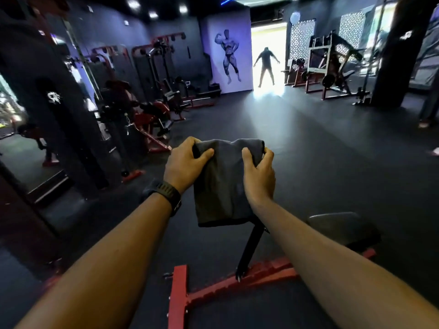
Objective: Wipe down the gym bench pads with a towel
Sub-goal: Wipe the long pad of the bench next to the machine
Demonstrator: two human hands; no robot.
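A dark grey towel (223, 186) is held up at the centre of the view, between the two hands; its upper left corner is gripped by the left hand (184, 167) at ten o'clock from the cloth's middle, and its upper right corner is clamped by the right hand (259, 176) at two o'clock; the left thumb is laid across the front of the cloth with the fingers curled over the top edge, and the right thumb is pressed on the front likewise, the fingers being hooked round the corner; the towel is spread flat between the grips and its lower edge hangs at six o'clock; whether a pad is touched beneath it cannot be told, since that part is hidden by the cloth; both forearms are stretched forward from the lower corners of the view, and a dark wristwatch (166, 192) is worn on the left wrist; a black strut (250, 250) is seen below the towel at six o'clock, joined to a red frame (237, 281) on the dark floor (308, 150); a black seat pad (342, 227) lies at four o'clock from the towel, apart from both hands; red machines (154, 110) are ranged at ten o'clock, and a person (266, 65) is outlined in a bright doorway at twelve o'clock.
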